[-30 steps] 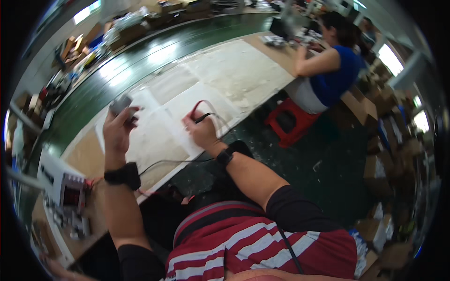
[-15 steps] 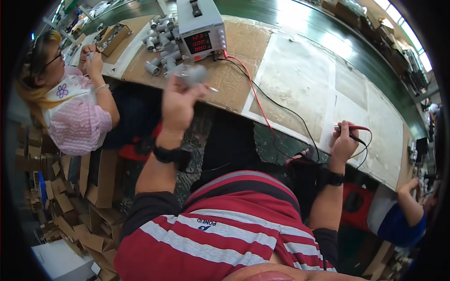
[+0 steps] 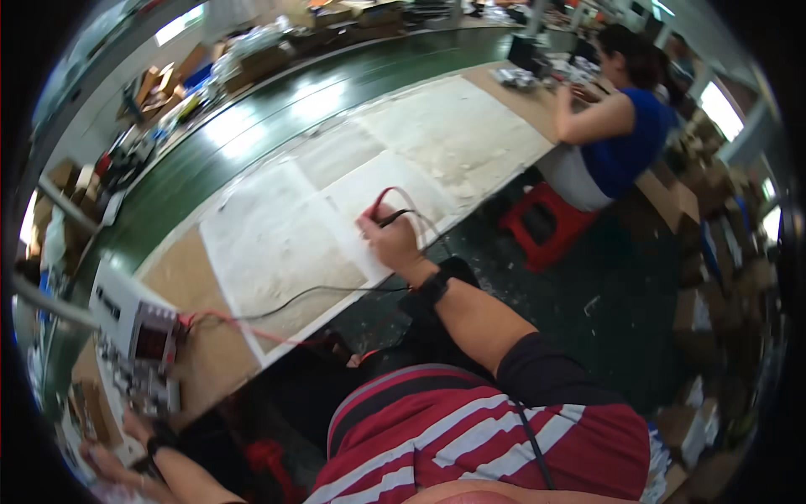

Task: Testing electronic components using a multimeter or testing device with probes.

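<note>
In my right hand, closed above the white sheet on the table, are the red test lead and the black test lead. Their tips are hidden by my fingers. At the lower left my left hand is beside a pile of grey pipe-like fittings. Blur and small size hide its fingers, so whether it holds a fitting is unclear. Behind the pile stands a white bench power supply with a dark display and leads plugged into its front.
The long table is covered in white sheets and cardboard. A co-worker in blue sits at its far right end on a red stool. Another person's hand shows at the lower left. Cardboard boxes are piled at right.
The view has swung to the right, bringing the table's far end into sight. My left hand, earlier raised with a grey fitting, is now low beside the pile. My right hand still grips both leads.
</note>
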### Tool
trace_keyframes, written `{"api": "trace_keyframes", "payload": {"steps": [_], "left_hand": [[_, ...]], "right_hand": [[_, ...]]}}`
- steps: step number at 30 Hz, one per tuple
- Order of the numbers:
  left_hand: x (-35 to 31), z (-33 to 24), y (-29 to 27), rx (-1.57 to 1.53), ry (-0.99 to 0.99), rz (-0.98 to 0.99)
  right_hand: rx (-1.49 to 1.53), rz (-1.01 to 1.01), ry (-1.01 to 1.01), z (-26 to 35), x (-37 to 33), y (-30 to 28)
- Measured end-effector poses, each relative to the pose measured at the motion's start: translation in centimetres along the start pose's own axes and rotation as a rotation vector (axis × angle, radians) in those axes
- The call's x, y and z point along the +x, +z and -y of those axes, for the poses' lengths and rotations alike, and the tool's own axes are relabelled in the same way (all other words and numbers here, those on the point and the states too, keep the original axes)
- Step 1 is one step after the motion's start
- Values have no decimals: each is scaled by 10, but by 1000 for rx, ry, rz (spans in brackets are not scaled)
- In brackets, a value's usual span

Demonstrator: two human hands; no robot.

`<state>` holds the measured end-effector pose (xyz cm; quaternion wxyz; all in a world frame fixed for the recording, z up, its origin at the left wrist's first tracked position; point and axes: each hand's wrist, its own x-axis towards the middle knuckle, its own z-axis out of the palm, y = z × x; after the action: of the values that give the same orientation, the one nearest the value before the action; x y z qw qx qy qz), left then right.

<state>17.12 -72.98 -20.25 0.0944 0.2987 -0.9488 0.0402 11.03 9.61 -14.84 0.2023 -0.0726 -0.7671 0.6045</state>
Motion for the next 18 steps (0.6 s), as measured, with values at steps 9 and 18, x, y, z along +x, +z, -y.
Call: {"api": "trace_keyframes", "payload": {"steps": [9, 18], "left_hand": [[33, 11, -29, -652, -376, -83], [-95, -177, -131, -652, 10, -761]], "right_hand": [[68, 18, -59, 23, -4, -1], [123, 54, -70, 19, -2, 0]]}}
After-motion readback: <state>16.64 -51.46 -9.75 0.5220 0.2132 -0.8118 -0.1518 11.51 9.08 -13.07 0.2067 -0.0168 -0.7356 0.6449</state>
